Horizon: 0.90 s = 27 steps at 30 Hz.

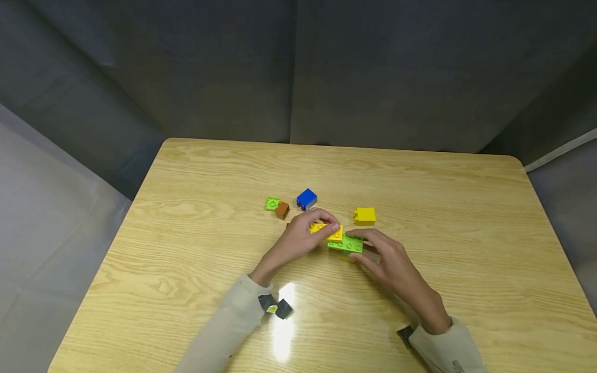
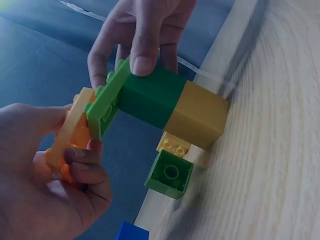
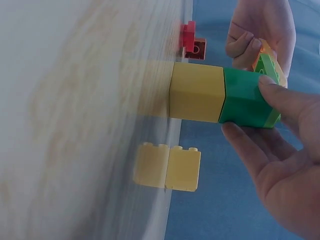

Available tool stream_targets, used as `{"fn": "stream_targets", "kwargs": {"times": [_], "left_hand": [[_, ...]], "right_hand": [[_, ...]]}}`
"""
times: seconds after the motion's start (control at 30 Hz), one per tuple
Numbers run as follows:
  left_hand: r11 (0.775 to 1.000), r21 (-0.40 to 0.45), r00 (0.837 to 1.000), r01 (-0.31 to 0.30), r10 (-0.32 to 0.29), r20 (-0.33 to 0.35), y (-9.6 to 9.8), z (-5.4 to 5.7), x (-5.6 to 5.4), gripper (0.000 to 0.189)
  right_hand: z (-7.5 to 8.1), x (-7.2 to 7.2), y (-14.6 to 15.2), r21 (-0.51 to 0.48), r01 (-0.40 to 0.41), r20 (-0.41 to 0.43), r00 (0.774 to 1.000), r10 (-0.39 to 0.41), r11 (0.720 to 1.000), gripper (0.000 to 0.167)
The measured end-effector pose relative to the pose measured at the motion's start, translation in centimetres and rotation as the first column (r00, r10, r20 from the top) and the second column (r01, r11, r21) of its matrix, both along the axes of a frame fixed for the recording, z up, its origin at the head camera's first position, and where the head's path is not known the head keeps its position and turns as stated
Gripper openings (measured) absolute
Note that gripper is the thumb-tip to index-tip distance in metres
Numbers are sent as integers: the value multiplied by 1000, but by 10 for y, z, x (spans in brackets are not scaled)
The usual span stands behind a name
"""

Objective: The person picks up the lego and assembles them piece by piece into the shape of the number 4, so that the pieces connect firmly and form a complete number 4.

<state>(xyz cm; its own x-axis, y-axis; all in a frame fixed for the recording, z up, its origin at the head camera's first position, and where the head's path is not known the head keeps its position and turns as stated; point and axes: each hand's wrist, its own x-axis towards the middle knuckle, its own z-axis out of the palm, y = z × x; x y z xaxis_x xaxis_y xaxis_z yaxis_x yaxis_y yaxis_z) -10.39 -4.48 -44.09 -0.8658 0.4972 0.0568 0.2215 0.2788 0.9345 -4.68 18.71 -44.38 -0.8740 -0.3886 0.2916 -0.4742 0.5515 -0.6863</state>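
Note:
My left hand [image 1: 300, 237] pinches a flat yellow building brick [image 1: 335, 234], which looks orange in the left wrist view. One end of it overlaps a flat light green brick [image 1: 351, 244]; whether the studs are pressed together I cannot tell. Under the light green piece is a dark green brick [image 2: 152, 95], and below that a yellow brick [image 2: 197, 112] stands on the table as the stack's base. My right hand [image 1: 394, 259] grips this stack between thumb and fingers, around the dark green brick.
On the wooden table [image 1: 466, 207], a blue brick [image 1: 307, 199] and another yellow brick [image 1: 365, 216] lie beyond the hands. A small green brick [image 1: 272, 203] and a brown brick [image 1: 282, 210] sit to the left. A red brick [image 3: 188, 36] is partly hidden by my left hand in the head view.

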Motion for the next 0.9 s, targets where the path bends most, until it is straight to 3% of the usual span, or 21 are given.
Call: {"fn": "stream_targets", "kwargs": {"times": [0.6, 0.9], "left_hand": [[1000, -4, 1000, 3, -3, -8, 4, 6, 5, 18], [999, -36, 998, 21, -18, 68, 4, 7, 6, 25]], "right_hand": [[0, -1, 0, 19, 11, -6, 1000, -10, 1000, 49], [-1, -1, 0, 9, -13, -19, 1000, 13, 1000, 60]]}}
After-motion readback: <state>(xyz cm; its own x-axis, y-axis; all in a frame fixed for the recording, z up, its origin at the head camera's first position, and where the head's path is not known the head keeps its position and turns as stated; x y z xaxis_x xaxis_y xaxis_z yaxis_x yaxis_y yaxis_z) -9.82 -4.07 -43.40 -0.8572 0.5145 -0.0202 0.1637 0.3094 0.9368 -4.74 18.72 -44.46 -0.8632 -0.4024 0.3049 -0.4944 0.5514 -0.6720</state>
